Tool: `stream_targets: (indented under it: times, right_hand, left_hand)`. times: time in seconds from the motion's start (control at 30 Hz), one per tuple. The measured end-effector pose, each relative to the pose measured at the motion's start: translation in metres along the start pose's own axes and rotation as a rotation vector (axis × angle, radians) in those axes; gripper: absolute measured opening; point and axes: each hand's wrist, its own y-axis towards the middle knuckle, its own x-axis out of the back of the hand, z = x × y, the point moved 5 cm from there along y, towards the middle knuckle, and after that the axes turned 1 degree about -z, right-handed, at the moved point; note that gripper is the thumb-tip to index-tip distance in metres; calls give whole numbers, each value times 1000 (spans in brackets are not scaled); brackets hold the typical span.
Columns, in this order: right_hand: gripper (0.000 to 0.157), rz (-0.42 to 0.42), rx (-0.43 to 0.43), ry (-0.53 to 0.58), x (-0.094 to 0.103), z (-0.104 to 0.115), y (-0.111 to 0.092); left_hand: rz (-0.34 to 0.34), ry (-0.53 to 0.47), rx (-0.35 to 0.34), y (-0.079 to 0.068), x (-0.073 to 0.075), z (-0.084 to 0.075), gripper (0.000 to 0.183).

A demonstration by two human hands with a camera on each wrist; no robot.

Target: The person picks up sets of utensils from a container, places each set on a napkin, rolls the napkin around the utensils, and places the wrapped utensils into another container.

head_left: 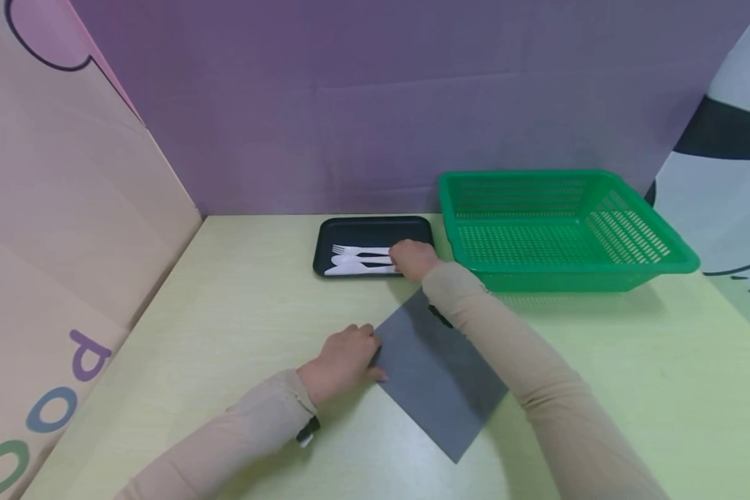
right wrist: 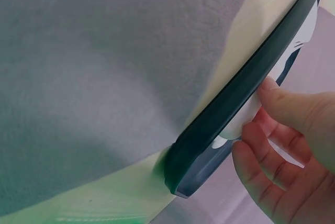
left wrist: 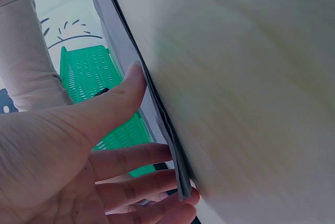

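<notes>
A black tray [head_left: 375, 226] stands at the back of the table, with a white fork [head_left: 357, 249], spoon [head_left: 345, 260] and knife [head_left: 353, 269] side by side in it. My right hand [head_left: 414, 259] reaches over the tray's right end and holds the cutlery by the handles, thumb and fingertips around the white handle ends [right wrist: 235, 127]. A dark grey square napkin [head_left: 434, 375] lies cornerwise in front of the tray. At its left corner my left hand [head_left: 342, 361] rests, thumb and outstretched fingers touching the napkin's edges [left wrist: 170, 135].
A green plastic basket [head_left: 575, 278] stands on the right, close beside the tray. Behind the table rises a purple wall panel [head_left: 325, 104], and a light panel [head_left: 69, 208] borders the left. My right forearm [head_left: 531, 368] passes over part of the napkin.
</notes>
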Motion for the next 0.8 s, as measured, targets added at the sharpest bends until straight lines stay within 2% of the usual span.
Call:
stream_targets:
  times: [0.33,0.57,0.8]
  right_hand:
    - [12,12,10,-7,5,3,-4]
    - [9,-65,44,-13,12,5,-8]
    - [5,-103,43,-8,20,4,-12]
  left_hand:
    - [-10,-12,7,0,0,0,45]
    - [-27,-8,3,0,0,1,46]
    - [-19,-16,5,-1,1,1,46]
